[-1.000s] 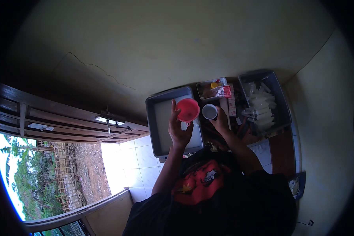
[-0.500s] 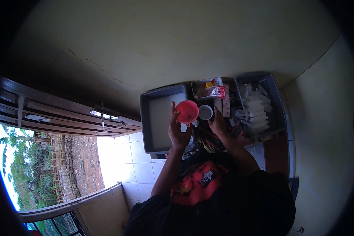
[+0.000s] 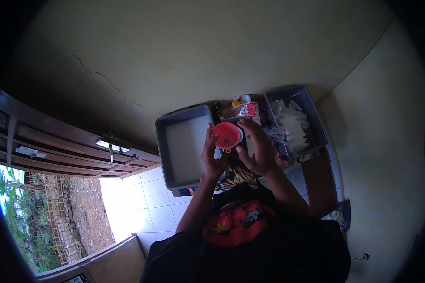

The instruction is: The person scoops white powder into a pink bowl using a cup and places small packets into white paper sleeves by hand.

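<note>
My left hand (image 3: pixel 212 153) grips a red plastic funnel (image 3: pixel 225 136) by its side, its wide mouth facing up and a small loop at the rim. Just right of the funnel, my right hand (image 3: pixel 259 150) is open, thumb and fingers spread apart with nothing seen between them. A round, pale-topped cup (image 3: pixel 241 137) shows partly from behind the funnel, near the right fingertips; most of it is hidden.
A grey tub (image 3: pixel 186 151) with whitish liquid stands left. Another grey tub (image 3: pixel 318 123) on the right holds several filled clear plastic bags (image 3: pixel 295 127). Between them is a small tray (image 3: pixel 219 106) with a yellow-capped item and a red-white packet (image 3: pixel 248 110). A wall rises behind.
My right hand has let go of the cup and come up beside the funnel, fingers spreading. The funnel now covers part of the cup. The whole view has shifted and turned slightly.
</note>
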A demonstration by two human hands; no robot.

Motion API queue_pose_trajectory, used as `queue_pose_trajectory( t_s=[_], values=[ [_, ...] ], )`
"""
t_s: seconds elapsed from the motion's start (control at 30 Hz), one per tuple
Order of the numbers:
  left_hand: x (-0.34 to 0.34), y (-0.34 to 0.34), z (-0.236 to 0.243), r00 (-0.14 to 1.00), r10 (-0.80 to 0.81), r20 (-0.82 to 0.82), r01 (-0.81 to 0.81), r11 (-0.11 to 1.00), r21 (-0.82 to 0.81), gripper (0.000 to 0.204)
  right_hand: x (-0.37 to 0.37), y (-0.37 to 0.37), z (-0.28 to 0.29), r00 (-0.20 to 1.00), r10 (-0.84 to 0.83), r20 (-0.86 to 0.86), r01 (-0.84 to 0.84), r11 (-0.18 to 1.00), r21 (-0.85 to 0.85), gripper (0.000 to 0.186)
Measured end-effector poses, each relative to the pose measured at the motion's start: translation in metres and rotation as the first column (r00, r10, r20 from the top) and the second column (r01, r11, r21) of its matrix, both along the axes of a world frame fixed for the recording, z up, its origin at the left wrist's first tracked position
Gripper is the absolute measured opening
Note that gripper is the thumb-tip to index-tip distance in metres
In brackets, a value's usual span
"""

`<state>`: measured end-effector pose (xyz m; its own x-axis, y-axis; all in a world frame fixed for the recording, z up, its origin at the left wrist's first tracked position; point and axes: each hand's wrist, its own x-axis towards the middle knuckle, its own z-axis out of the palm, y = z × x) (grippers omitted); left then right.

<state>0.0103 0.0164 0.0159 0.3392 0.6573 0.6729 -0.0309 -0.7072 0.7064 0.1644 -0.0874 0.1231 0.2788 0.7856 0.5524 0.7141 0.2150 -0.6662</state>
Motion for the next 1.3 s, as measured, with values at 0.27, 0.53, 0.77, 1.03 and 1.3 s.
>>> queue_pose_trajectory(
  t_s=[0.27, 0.53, 0.77, 1.03, 1.3],
  values=[
    [0.001, -0.007, -0.002, 0.999, -0.028, -0.045, 0.031, 0.998, 0.059, 0.076, -0.021, 0.005, -0.001, 0.999, -0.027, 0.023, 0.029, 0.995, -0.093, 0.085],
    [0.032, -0.022, -0.005, 0.986, 0.076, 0.148, -0.080, 0.997, 0.023, 0.095, 0.007, 0.005, 0.002, 0.998, -0.016, -0.060, 0.015, 1.000, -0.015, 0.076],
    [0.040, -0.039, -0.010, 0.959, 0.251, -0.128, -0.269, 0.952, -0.146, 0.094, 0.065, 0.015, -0.025, 0.992, 0.044, -0.120, -0.047, 0.999, -0.025, 0.073],
    [0.054, -0.042, -0.018, 0.862, 0.436, -0.257, -0.493, 0.839, -0.230, 0.054, 0.085, 0.047, -0.157, 0.987, 0.102, -0.122, -0.126, 0.970, -0.209, 0.072],
    [0.072, -0.049, 0.004, 0.839, 0.453, -0.303, -0.545, 0.679, -0.492, 0.038, 0.090, 0.061, -0.232, 0.971, 0.233, 0.051, -0.200, 0.913, -0.354, 0.082]
  ],
)
